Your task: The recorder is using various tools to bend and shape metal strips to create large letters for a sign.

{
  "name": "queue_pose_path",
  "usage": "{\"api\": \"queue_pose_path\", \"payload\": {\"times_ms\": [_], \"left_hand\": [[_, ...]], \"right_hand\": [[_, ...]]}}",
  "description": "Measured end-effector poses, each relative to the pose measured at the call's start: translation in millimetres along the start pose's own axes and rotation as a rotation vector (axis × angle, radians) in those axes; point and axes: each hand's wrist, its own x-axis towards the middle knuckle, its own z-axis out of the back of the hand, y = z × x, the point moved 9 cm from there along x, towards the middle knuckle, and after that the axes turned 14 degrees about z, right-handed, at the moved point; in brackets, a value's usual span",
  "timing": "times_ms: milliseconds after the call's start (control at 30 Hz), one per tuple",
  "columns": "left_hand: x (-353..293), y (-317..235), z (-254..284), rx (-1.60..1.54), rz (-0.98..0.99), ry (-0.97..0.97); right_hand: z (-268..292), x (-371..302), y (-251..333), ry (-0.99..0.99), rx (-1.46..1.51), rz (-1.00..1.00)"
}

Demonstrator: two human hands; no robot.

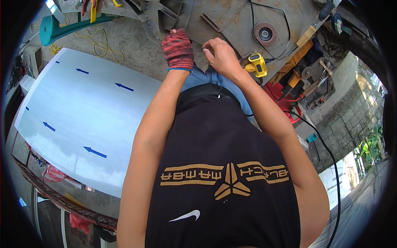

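Rough concrete ground (140, 35) and a worn metal table (231, 12) toward 12 o'clock are viewed from above at a cluttered work spot, where a pale, glossy panel (103, 105) marked with blue arrows is laid out at 9 o'clock. Between 11 and 12 o'clock, by the table's edge, a curved metal framework (167, 21) with upright plates is seen, cut off by the upper rim of view. Judged by its look, it is probably steel: stiff, not fragile, moderately heavy, with thin edges that could cut. It is perhaps best held by its outer curved strip, with bare skin kept off the plate corners. At its near end, the left hand (178, 49), covered by a red-and-black glove, is placed with fingers bent against the metal; whether a firm grip is taken cannot be told. Between 12 and 1 o'clock, the bare right hand (221, 57) is loosely curled; no held object is visible, though the palm is hidden. Toward 1 o'clock, a flap disc (264, 34) is seen.
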Motion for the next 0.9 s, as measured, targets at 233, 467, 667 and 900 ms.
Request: {"api": "queue_pose_path", "payload": {"times_ms": [233, 467, 667, 900], "left_hand": [[0.1, 3.4, -4.3, 0.036, 0.003, 0.002], [0.7, 3.3, -3.3, 0.009, 0.017, 0.003], [-1.9, 5.3, -4.8, -0.007, 0.025, -0.005], [-0.4, 2.1, -8.4, -0.048, 0.018, 0.001]], "right_hand": [[61.2, 39.9, -21.2, -0.203, -0.145, -0.023], [77.4, 93.5, -35.4, -0.168, -0.485, 0.208], [66.0, 103.5, -38.9, -0.028, -0.526, 0.218], [66.7, 101.7, -38.2, -0.021, -0.588, 0.269]]}}
